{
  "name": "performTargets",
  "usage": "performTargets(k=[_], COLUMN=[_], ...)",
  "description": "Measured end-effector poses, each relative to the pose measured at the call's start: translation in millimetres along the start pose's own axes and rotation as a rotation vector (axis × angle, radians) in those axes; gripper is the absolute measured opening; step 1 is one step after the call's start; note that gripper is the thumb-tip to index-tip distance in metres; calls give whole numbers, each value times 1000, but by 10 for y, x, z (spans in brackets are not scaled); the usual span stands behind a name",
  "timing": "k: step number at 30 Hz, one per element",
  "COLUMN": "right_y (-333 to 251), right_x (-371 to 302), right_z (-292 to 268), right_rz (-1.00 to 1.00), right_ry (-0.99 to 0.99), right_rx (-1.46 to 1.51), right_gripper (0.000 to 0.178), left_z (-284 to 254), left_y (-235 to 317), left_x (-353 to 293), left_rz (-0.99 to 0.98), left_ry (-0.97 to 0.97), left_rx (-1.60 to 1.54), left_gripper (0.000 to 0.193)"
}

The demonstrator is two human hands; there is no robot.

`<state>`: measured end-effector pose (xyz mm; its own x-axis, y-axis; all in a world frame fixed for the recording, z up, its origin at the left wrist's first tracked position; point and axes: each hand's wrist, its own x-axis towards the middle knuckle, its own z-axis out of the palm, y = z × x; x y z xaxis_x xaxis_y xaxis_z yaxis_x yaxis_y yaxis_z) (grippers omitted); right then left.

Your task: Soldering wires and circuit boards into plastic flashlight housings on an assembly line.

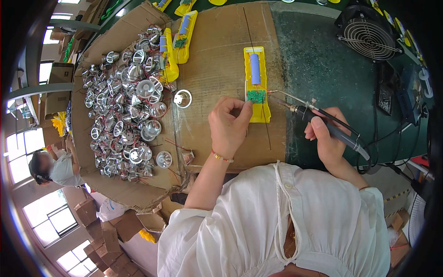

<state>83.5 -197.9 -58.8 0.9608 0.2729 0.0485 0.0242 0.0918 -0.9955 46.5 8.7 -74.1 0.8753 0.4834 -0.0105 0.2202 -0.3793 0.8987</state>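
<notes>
A yellow plastic housing (264, 114) lies on the cardboard in front of me. Inside it sit a blue cylindrical battery cell (255, 69) and a small green circuit board (256, 96) with thin wires. My left hand (229, 122) is closed in a pinch at the board's left edge; whatever lies between its fingertips is hidden. Wrapped in my right hand (328, 138) is a soldering iron (342, 135) with a thin curved metal feed tube (288, 95). The iron's tip and the tube's end are at the board's right side.
A large cardboard box (134, 194) full of shiny reflector cups (134, 113) stands on the left. More yellow housings (187, 37) lean at its far edge. One loose cup (182, 99) lies beside it. A fan (369, 39) and a dark blue box (410, 94) with cables are right.
</notes>
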Motion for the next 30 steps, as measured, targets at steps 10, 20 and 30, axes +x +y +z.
performTargets(k=[10, 20, 30], right_y=[9, 185, 203], right_x=[320, 647, 658], right_z=[45, 484, 497], right_rz=[-578, -607, -615], right_ry=[-139, -369, -367], right_rx=[-423, -575, -593], right_gripper=[34, 45, 38], left_z=[-58, -70, -93], left_y=[60, -77, -100], left_x=[12, 32, 48], left_rz=[-131, -95, -119], left_ry=[-2, -59, -72], left_rx=[-188, -72, -154], left_gripper=[16, 15, 14])
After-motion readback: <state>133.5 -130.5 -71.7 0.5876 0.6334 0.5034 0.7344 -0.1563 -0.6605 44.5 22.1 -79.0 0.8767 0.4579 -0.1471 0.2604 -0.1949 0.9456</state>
